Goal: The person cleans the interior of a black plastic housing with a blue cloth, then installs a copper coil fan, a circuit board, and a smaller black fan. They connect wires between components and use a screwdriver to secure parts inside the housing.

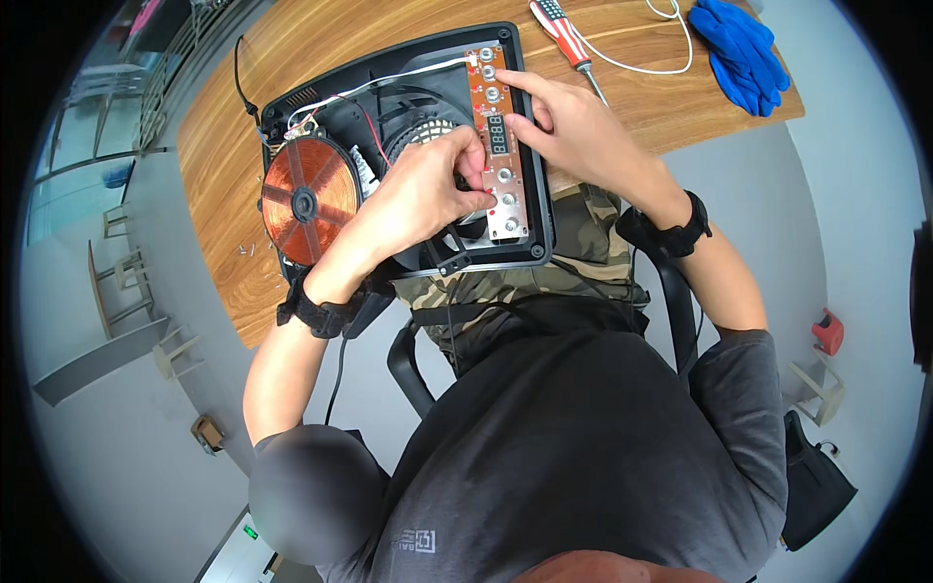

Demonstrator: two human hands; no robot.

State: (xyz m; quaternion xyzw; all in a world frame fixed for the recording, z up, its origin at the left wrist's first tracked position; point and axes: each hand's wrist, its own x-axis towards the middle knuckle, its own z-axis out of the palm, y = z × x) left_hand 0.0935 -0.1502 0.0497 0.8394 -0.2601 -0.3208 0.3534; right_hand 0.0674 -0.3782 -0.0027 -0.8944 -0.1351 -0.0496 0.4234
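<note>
An opened induction cooker housing (pixel 546 228), black and shallow, rests at the table's near edge. Along its right side lies a long narrow circuit board (pixel 503 209) with round buttons and a small digit display (pixel 498 134). My left hand (pixel 423 189) reaches over the housing, thumb and forefinger closed at the board's left edge below the display. On the board's right edge my right hand (pixel 578 131) rests its outstretched forefinger near the upper buttons and its thumb beside the display. A round copper coil (pixel 309 199) sits at the left, and a fan (pixel 430 131) is partly hidden behind my left hand.
A screwdriver (pixel 564 34) with a red, white and blue handle lies beyond the housing, near a white cable (pixel 661 71) and blue gloves (pixel 741 56). Small screws (pixel 248 250) are scattered left of the coil. Chair armrests (pixel 410 369) flank my lap.
</note>
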